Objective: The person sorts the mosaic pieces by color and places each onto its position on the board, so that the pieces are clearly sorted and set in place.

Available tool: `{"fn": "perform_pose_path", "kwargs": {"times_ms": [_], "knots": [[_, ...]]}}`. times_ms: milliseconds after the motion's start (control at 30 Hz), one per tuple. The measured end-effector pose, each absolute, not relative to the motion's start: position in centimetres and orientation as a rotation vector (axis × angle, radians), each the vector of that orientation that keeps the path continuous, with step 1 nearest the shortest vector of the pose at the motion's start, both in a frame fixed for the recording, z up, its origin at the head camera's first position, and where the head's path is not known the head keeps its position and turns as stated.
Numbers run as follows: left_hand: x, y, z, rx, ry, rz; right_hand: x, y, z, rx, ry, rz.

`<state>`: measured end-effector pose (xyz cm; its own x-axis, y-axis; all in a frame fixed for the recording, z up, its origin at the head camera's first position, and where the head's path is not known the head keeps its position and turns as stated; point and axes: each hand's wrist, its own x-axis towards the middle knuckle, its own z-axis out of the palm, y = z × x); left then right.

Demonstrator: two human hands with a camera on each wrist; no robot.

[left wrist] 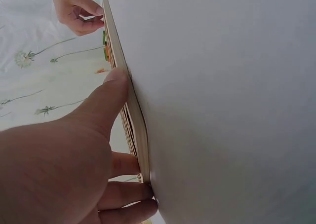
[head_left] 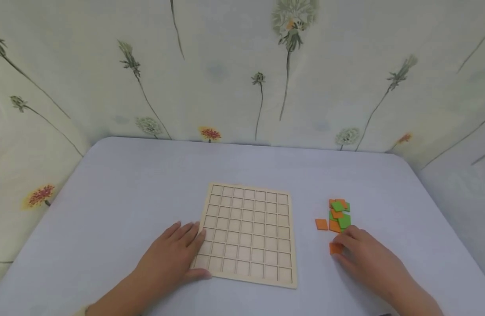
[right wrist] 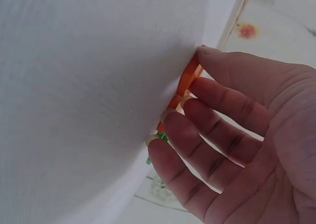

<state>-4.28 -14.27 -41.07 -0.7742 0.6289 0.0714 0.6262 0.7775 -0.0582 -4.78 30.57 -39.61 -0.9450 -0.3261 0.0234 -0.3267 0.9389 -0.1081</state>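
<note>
A pale wooden grid board (head_left: pixel 246 235) with rows of square cells lies on the table. My left hand (head_left: pixel 173 254) rests at its near left corner, fingers lying along the left edge and thumb at the front edge (left wrist: pixel 137 120). To the right of the board, my right hand (head_left: pixel 363 254) pinches a square orange tile (head_left: pixel 335 248) between thumb and forefinger. In the right wrist view this orange tile (right wrist: pixel 189 75) stands tilted at the tabletop, under the thumb tip. Just beyond the hand, orange and green tiles (head_left: pixel 344 220) overlap in a small pile.
A single orange tile (head_left: pixel 321 224) lies apart, left of the pile. White cloth covers the table (head_left: pixel 155 175), whose far edge meets a backdrop (head_left: pixel 218 79) printed with flowers.
</note>
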Motion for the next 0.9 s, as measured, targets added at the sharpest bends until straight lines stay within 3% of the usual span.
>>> {"fn": "perform_pose_path", "kwargs": {"times_ms": [233,567,900], "knots": [[-3.9,-14.6,-41.0,-1.036,-2.856,-0.006,-4.7,30.4,-39.7,0.507,-3.105,0.172],[-6.2,-14.3,-40.2,-1.223,-2.729,-0.18,-4.7,30.5,-39.6,0.513,-3.083,0.176],[-6.8,-13.6,-40.0,-1.194,-2.806,-0.227,-4.6,30.5,-39.5,0.511,-3.089,0.14]]}}
